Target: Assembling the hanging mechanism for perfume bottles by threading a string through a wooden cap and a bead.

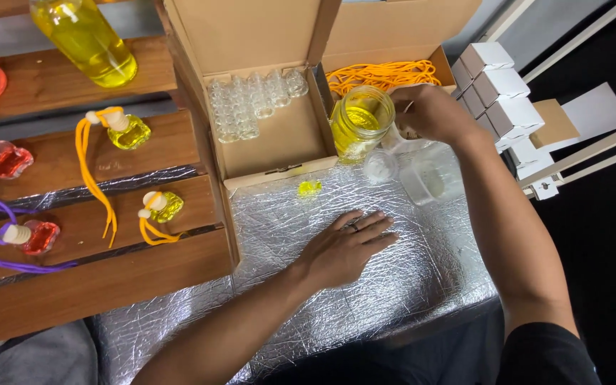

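Resting my left hand (344,246) flat, fingers spread and empty, on the foil-covered tabletop (408,285) as a brace, I curl my right hand (429,113) fingers around a small clear container (402,140) just right of the yellow-liquid jar (360,122), keeping it close for filling.

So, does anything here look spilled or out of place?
Yes. A small yellow blob lies on the silver foil mat, below the jar of yellow liquid. It looks like a spill, though it could be a small filled bottle.
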